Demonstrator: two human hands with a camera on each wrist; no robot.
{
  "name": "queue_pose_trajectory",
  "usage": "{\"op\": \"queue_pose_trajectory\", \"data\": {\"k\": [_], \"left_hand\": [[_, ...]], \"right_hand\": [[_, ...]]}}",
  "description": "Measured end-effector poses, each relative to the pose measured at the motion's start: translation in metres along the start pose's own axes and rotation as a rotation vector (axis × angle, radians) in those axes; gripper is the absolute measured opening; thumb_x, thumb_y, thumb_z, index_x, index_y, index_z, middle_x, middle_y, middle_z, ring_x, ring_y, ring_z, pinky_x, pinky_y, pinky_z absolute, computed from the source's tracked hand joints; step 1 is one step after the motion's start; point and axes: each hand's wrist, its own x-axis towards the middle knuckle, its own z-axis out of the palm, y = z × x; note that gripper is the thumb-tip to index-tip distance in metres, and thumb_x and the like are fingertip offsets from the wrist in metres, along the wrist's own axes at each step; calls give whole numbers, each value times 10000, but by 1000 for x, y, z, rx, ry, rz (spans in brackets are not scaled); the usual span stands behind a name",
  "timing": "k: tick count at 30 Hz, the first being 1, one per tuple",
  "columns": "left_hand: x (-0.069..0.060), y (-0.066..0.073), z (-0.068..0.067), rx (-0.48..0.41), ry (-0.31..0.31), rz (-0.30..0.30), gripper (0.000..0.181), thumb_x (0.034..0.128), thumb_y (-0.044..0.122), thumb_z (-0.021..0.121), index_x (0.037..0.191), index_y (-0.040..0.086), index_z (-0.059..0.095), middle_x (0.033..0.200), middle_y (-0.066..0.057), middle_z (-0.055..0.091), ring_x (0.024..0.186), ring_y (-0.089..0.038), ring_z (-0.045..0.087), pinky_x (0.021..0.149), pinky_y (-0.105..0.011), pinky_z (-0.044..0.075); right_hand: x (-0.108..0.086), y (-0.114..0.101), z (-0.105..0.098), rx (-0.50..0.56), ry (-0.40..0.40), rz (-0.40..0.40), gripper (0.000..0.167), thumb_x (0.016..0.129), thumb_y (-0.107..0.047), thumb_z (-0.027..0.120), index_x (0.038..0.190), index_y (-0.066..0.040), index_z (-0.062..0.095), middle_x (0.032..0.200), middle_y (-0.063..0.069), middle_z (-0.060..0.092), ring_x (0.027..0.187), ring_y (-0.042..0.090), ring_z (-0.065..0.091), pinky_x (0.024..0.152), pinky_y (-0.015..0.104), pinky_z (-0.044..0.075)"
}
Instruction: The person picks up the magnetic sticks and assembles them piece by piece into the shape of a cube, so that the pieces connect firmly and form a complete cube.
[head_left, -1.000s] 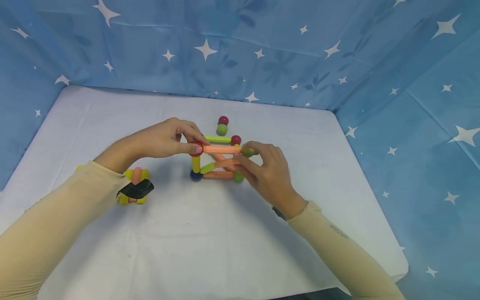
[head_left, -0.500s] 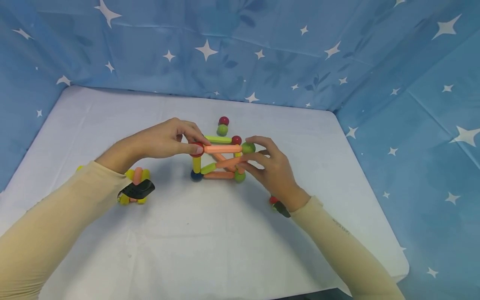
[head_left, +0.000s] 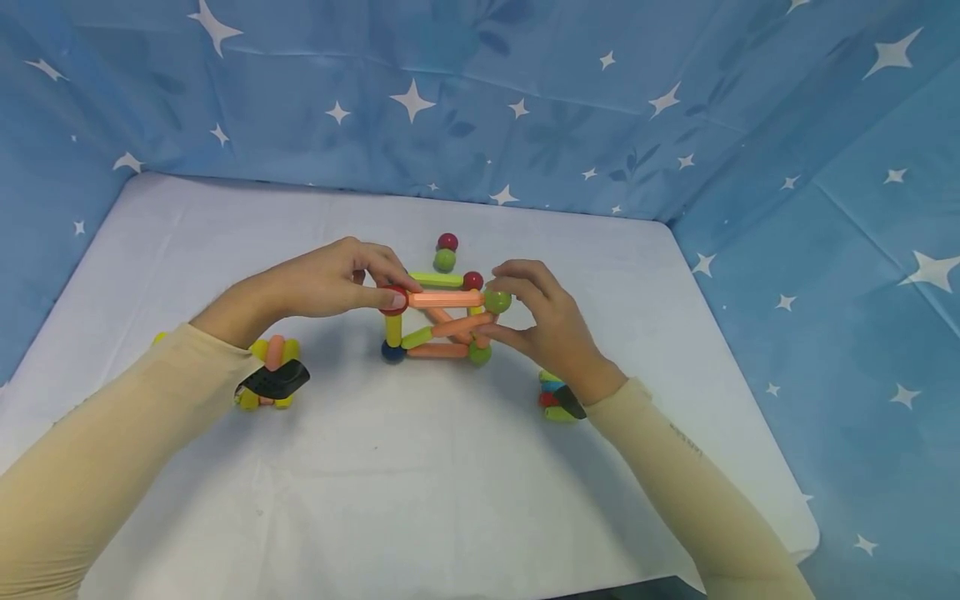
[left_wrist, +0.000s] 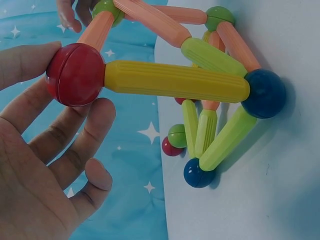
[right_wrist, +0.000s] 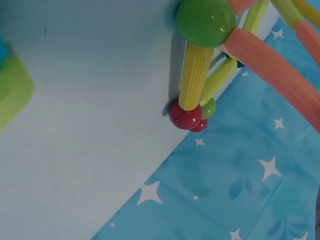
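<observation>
Since a second ago the right hand [head_left: 551, 321] has shifted toward two o'clock, baring a stick bundle [head_left: 549, 399] at the frame's four o'clock; its fingers curve about the green ball [head_left: 497, 301], though I cannot tell whether they grip it. The left hand [head_left: 322, 275] pinches the red ball [left_wrist: 75, 75], at the stick-and-ball frame's [head_left: 457, 323] ten o'clock, mid-surface [head_left: 412, 483]

Multicoloured plastic rod-and-ball frame [head_left: 450, 326] between left hand [head_left: 333, 279] and right hand [head_left: 549, 325]; yellow-and-orange plastic rods [head_left: 273, 353] below left hand, wrist side.
</observation>
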Motion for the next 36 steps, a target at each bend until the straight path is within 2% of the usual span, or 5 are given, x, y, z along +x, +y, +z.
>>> {"op": "queue_pose_trajectory", "data": {"k": [8, 11, 18, 29, 36], "left_hand": [[2, 0, -1, 8, -5, -5, 257, 975, 144, 680, 1212, 189, 767, 1089, 14, 678, 997, -218, 535, 739, -403, 415], [2, -1, 0, -3, -7, 0, 245, 979, 131, 670, 1199, 167, 771, 1087, -1, 679, 1007, -221, 540, 749, -408, 414], [2, 1, 3, -4, 4, 8, 240, 992, 145, 647, 1201, 125, 764, 1155, -29, 669, 1036, -215, 529, 780, -419, 419], [3, 4, 5, 48, 0, 8, 209, 990, 157, 654, 1160, 181, 773, 1132, 41, 664, 1003, -196, 534, 756, -411, 440], [6, 6, 6, 130, 30, -17, 210, 966, 187, 682, 1151, 229, 773, 1149, 75, 648, 985, -172, 551, 782, -429, 428]], "right_hand": [[3, 9, -1, 53, -24, 16, 755, 699, -224, 946, 1347, -48, 600, 1284, 121, 570, 1102, 235, 576, 795, 383, 538], [3, 11, -1, 69, -30, 30, 746, 705, -220, 943, 1350, -56, 605, 1271, 106, 589, 1065, 228, 583, 779, 373, 532], [2, 17, 1, 163, 19, 107, 620, 707, -118, 937, 1269, -49, 683, 1155, 60, 668, 909, 168, 579, 729, 371, 514], [0, 15, 4, 158, 35, 42, 450, 738, -97, 913, 1141, -29, 726, 1082, 74, 644, 950, 166, 627, 818, 243, 540], [0, 15, 6, 171, 51, -3, 412, 747, -82, 902, 1123, -47, 736, 1079, 84, 641, 975, 200, 629, 839, 249, 513]]}}
